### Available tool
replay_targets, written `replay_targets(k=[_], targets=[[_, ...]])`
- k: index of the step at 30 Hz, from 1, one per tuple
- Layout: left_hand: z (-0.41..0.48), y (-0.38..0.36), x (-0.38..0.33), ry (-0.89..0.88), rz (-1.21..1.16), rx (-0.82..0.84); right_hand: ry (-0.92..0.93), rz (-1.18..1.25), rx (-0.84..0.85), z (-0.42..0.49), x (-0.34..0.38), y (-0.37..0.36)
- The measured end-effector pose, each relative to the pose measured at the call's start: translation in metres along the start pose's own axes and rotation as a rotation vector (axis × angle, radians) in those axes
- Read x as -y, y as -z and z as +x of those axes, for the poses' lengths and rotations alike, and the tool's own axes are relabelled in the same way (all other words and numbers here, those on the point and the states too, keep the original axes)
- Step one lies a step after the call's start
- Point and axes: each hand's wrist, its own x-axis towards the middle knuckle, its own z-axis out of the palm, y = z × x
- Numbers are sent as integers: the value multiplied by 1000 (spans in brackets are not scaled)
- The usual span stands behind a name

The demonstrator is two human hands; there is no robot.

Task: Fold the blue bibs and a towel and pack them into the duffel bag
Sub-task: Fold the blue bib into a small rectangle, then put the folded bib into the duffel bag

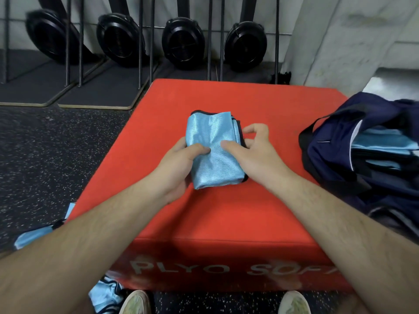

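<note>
Clearly, every line below ran from the nine o'clock side across to three o'clock.
Floor bibs: crumpled light blue bibs lay on the dark speckled floor at about eight o'clock of the box, with another bunch at seven o'clock, just beside the left shoe.
Left hand: the left hand gripped the nine o'clock edge of the folded bib, thumb pressed on top and fingers curled underneath.
Folded bib: the folded blue bib sat as a narrow shiny bundle with dark trim at its edges, at the centre of the box top, long axis running twelve to six o'clock.
Box: the red plyo box carried the bib and the bag; white lettering showed on its near face, partly blurred.
Right hand: the right hand held the bib's three o'clock edge, thumb flat on the fabric, fingers curled at the dark trim.
Duffel bag: the navy duffel bag rested on the box's three o'clock edge, mouth open, with light blue fabric already inside.
Background: four black fan-wheel machines stood upright along the wall at twelve o'clock.
</note>
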Motion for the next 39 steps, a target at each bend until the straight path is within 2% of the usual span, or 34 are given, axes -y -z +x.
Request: replay_targets(k=[4,7,10,12,15,19,21,23,25,29,33,36,39], targets=[[-3,1,-9,-7,-38,25,129,105,167,-9,4,11],[-5,1,-14,9,-5,80,163,44,338,-12,6,19],[-2,0,-18,31,27,134,137,-3,384,-8,6,27],[3,0,-18,39,28,156,154,-26,321,-7,6,31],[5,-7,-15,96,46,246,194,15,138,-8,8,38],[-3,-37,1,207,-73,290,197,62,-20,-10,10,47],[-3,-55,9,137,-159,235,201,56,-60,-13,11,53],[-2,-71,11,12,-174,112,211,49,-78,-19,13,62],[-2,-85,6,-144,-79,43,198,41,-112,-22,13,72],[-2,-118,-8,-375,138,91,149,53,-227,-28,11,97],[8,-161,-18,-432,251,113,96,142,-324,-37,14,135],[19,-203,-16,-430,294,120,84,176,-502,-43,7,167],[26,-247,-1,-391,368,88,-8,228,-665,-46,-1,200]])
